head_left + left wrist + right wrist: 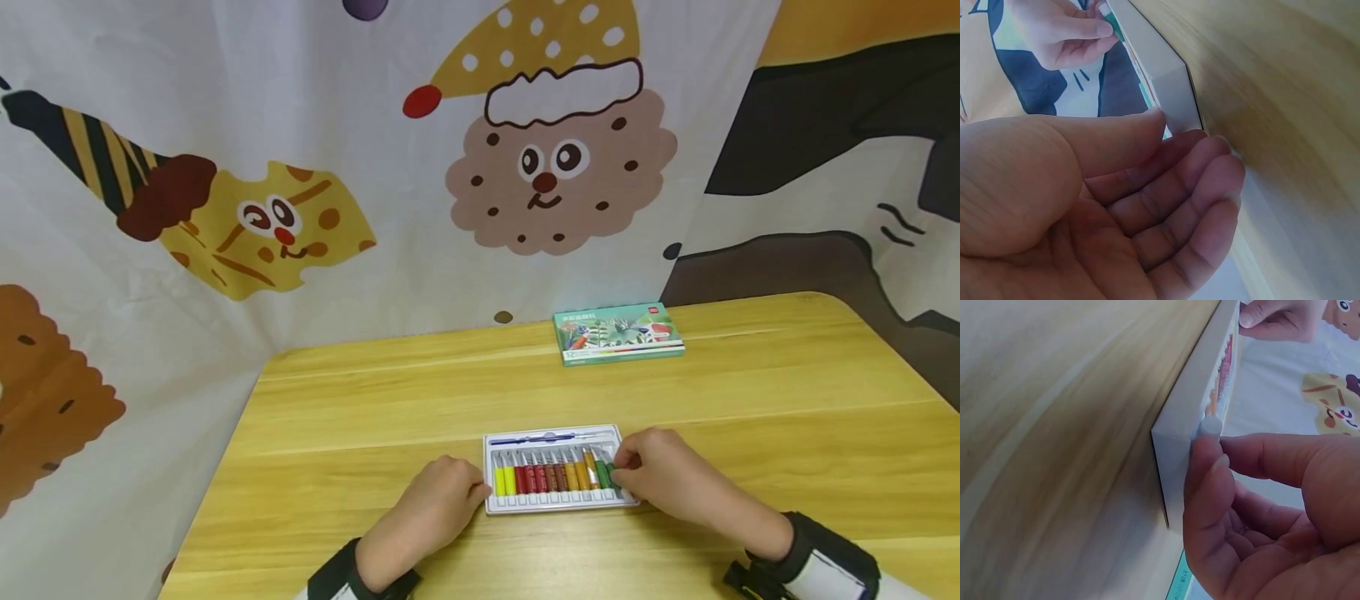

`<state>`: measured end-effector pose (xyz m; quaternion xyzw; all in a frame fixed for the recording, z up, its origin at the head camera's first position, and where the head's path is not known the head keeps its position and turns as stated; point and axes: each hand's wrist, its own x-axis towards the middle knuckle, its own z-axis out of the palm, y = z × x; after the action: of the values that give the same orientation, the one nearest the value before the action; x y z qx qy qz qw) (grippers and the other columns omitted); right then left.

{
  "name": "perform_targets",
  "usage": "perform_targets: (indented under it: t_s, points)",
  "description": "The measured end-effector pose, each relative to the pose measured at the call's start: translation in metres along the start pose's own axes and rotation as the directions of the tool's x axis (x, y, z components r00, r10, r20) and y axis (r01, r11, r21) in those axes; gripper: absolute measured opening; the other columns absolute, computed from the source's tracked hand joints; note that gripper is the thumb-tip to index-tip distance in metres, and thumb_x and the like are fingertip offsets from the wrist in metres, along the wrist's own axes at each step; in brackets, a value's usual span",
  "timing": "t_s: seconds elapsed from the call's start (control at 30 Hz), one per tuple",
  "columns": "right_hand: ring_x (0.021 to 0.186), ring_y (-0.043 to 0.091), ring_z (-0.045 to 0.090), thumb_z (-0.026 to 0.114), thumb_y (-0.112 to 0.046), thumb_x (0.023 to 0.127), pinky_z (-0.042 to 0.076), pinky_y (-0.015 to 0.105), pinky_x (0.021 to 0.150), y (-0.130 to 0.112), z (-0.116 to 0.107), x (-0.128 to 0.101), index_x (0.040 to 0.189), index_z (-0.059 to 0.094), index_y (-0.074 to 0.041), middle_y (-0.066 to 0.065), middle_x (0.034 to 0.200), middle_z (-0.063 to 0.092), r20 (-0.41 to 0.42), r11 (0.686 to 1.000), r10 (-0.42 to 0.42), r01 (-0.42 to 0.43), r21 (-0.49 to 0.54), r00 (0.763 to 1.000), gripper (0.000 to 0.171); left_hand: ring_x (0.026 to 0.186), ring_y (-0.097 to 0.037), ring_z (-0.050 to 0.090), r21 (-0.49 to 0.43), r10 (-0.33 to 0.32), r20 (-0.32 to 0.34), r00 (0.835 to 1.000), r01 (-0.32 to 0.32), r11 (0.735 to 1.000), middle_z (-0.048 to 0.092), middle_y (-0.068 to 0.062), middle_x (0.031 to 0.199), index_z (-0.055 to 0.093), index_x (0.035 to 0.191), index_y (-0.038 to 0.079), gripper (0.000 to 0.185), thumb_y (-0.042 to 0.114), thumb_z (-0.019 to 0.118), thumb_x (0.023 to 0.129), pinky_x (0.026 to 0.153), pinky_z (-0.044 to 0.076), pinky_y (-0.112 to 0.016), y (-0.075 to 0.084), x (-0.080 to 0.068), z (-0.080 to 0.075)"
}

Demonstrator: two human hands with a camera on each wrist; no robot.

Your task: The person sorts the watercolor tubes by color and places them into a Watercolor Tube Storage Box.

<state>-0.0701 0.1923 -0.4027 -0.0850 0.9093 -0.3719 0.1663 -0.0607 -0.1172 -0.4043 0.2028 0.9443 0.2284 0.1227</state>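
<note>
A white plastic tray (555,507) lies on the table, holding a row of small paint tubes (542,478) running from yellow through red, brown and orange to green. My left hand (442,504) grips the tray's left edge; in the left wrist view its thumb (1125,140) meets the rim and the fingers curl at the side. At the tray's right end, my right hand (671,475) pinches a green paint tube (614,475) between thumb and forefinger. In the right wrist view a whitish tube end (1211,425) shows at those fingertips; the rest is hidden by the fingers.
A thin blue paintbrush (532,438) lies in the slot along the tray's far side. Behind, near the table's back edge, is a teal paint box (619,335). A cartoon-printed curtain (420,283) hangs behind the wooden table (360,400).
</note>
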Motion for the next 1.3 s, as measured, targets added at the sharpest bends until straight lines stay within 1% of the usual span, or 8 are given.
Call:
perform_targets:
  t_s: [0.2,0.3,0.47,0.73,1.0,1.3]
  points:
    - [0.057,0.015,0.052,0.077,-0.006,0.092,0.042,0.026,0.050,-0.004,0.004,0.000,0.079,0.070,-0.010,-0.001,0.064,0.059,-0.039,0.999,0.013,-0.015,-0.039,0.999,0.015,0.065,-0.005,0.052,-0.003,-0.003,0.004,1.000,0.003,1.000,0.063,0.008,0.072,0.070,0.073,0.015,0.027,0.017,0.073,0.099,0.062,0.046,-0.027,0.001,0.000,-0.001]
    - [0.057,0.015,0.051,0.077,-0.005,0.092,0.041,0.025,0.050,-0.004,0.004,0.000,0.080,0.069,-0.010,-0.001,0.064,0.058,-0.042,0.999,0.015,-0.017,-0.042,0.999,0.016,0.065,-0.005,0.052,0.000,-0.002,0.002,1.000,0.002,1.000,0.063,0.008,0.072,0.070,0.072,0.015,0.027,0.017,0.073,0.099,0.063,0.046,-0.027,0.002,0.000,-0.001]
    - [0.057,0.015,0.052,0.076,-0.006,0.094,0.040,0.026,0.050,0.000,0.004,0.000,0.082,0.068,-0.009,0.001,0.065,0.058,-0.032,1.000,0.020,-0.020,-0.017,0.999,0.014,0.066,-0.004,0.053,0.007,0.011,-0.008,1.000,-0.011,1.000,0.064,0.008,0.073,0.071,0.073,0.015,0.026,0.018,0.073,0.099,0.063,0.047,-0.028,0.001,0.000,0.000]
    - [0.058,0.013,0.049,0.078,-0.007,0.092,0.039,0.024,0.051,0.005,0.004,-0.002,0.080,0.066,-0.011,-0.002,0.066,0.057,-0.015,0.999,-0.021,0.021,-0.026,1.000,0.018,0.066,-0.005,0.053,0.015,0.007,-0.003,1.000,-0.007,1.000,0.063,0.008,0.073,0.069,0.072,0.015,0.028,0.018,0.073,0.099,0.063,0.047,-0.028,-0.001,0.000,0.000]
    - [0.058,0.012,0.047,0.077,-0.007,0.094,0.038,0.024,0.051,0.010,0.004,0.001,0.080,0.066,-0.012,-0.002,0.067,0.056,-0.001,0.998,-0.061,0.061,-0.032,0.998,0.018,0.066,-0.005,0.053,0.011,0.006,0.001,1.000,-0.006,1.000,0.063,0.008,0.073,0.069,0.072,0.015,0.028,0.018,0.073,0.100,0.064,0.047,-0.028,0.000,-0.001,-0.001]
    - [0.060,0.013,0.047,0.079,-0.005,0.091,0.039,0.024,0.052,0.010,0.008,0.000,0.079,0.065,-0.012,-0.002,0.068,0.056,-0.027,0.999,-0.020,0.019,-0.026,0.999,0.020,0.066,-0.005,0.053,0.009,0.006,0.006,1.000,-0.006,1.000,0.064,0.008,0.073,0.071,0.074,0.014,0.026,0.018,0.073,0.099,0.063,0.047,-0.028,0.001,0.000,-0.001]
